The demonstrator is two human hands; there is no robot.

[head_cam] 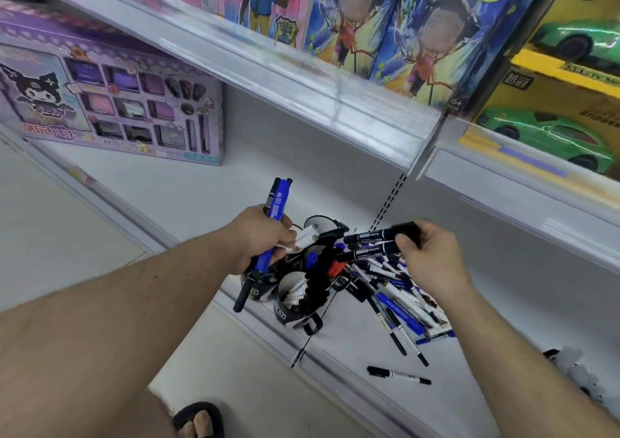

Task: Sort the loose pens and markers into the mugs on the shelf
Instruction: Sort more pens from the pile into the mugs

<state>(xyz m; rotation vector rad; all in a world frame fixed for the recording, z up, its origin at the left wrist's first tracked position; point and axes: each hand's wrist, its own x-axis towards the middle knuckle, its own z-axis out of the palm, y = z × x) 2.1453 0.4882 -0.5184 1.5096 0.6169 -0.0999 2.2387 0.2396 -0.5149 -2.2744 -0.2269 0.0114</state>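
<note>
The left hand point(260, 236) is curled in a fist round a bundle of blue markers point(272, 216), their capped ends pointing up toward the back of the shelf point(174, 196) and their lower ends hanging past its front edge. The right hand point(431, 253) grips 3 black markers point(369, 244) by one end, holding them level over the mugs point(295, 300).

The mugs, dark and round, stand near the shelf's front edge, the nearest with white pens inside. A loose pile of pens point(399, 296), slim, in blue, white and black, lies right of the mugs, partly under the right hand. 1 black pen point(398, 375) lies apart near the front edge. A purple cardboard box point(110, 102) stands at the shelf's back left.
</note>
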